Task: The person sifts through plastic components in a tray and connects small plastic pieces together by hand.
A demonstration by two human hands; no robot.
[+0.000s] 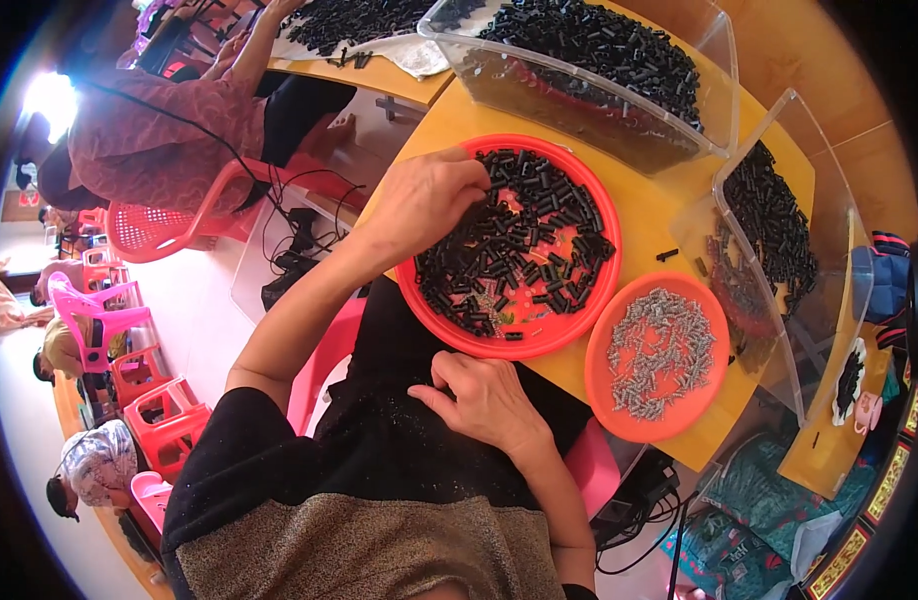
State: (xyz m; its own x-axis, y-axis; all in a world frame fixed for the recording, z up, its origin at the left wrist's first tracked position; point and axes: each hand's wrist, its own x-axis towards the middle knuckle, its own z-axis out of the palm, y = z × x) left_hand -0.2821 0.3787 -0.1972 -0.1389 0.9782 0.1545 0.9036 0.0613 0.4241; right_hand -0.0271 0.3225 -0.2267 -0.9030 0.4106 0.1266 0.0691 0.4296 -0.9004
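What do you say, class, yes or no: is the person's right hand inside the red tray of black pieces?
No, the right hand is over the person's lap, outside the red tray.

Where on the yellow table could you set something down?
On the yellow table, a bare strip runs between the red tray and large clear bin; another patch borders the orange plate at the near corner. Tray, bin and plate are crowded.
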